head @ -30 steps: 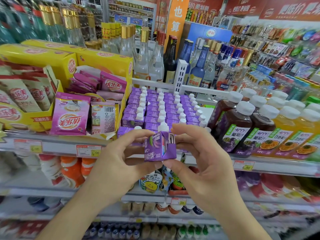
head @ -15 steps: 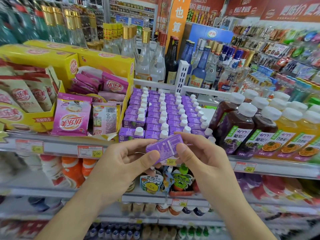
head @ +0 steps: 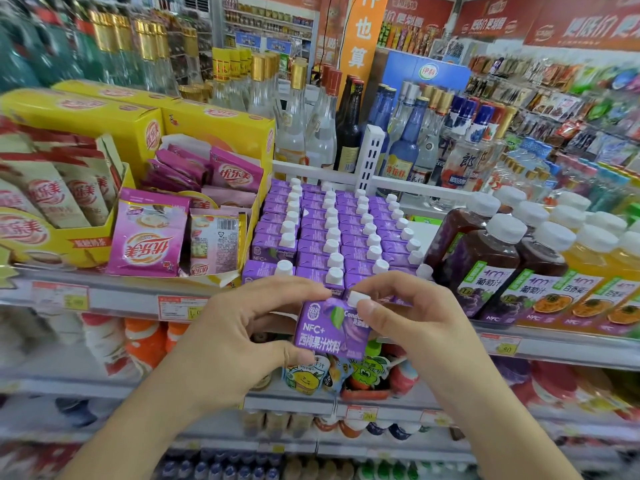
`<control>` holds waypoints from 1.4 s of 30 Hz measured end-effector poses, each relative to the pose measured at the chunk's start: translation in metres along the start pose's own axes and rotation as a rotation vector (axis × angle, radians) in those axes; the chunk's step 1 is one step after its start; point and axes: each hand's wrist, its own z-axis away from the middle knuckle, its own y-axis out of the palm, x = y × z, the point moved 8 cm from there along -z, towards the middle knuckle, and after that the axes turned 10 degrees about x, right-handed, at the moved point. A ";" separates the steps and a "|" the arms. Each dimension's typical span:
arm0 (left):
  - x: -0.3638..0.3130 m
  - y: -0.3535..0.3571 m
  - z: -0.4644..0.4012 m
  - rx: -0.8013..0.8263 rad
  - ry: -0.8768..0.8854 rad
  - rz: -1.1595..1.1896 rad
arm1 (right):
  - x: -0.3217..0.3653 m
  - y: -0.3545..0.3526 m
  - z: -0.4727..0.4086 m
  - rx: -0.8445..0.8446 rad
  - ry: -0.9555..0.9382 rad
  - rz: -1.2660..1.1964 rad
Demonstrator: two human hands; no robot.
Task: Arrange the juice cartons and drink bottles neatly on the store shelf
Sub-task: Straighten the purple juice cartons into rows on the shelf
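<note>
A small purple juice carton [head: 330, 330] with a white cap is upright in front of the shelf edge, its printed front facing me. My left hand [head: 242, 341] grips its left side with thumb below and fingers on top. My right hand [head: 408, 327] pinches the carton's top right corner at the cap. Behind it, several rows of the same purple cartons [head: 332, 230] stand packed on the shelf. To their right stand dark grape juice bottles [head: 481, 258] and orange juice bottles [head: 588, 275] with white caps.
Yellow boxes with pink sachets [head: 152, 233] fill the shelf's left part. A white divider rail [head: 370, 157] backs the cartons, with glass liquor bottles [head: 311, 126] behind it. The shelf edge [head: 121, 299] carries price tags. Lower shelves hold more drinks.
Both hands have turned the carton from lying tilted with its back showing to upright with the front label toward me, and brought it slightly lower in front of the shelf edge.
</note>
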 end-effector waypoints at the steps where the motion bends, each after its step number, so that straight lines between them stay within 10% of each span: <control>1: -0.001 -0.003 0.000 -0.009 0.008 -0.048 | 0.001 0.000 -0.002 0.009 -0.001 0.027; 10: 0.009 -0.048 -0.002 -0.232 -0.029 -0.681 | 0.038 -0.006 -0.053 -0.148 -0.160 0.266; 42: 0.058 -0.054 -0.018 -0.219 -0.073 -0.947 | 0.003 0.045 -0.176 0.112 -0.050 0.887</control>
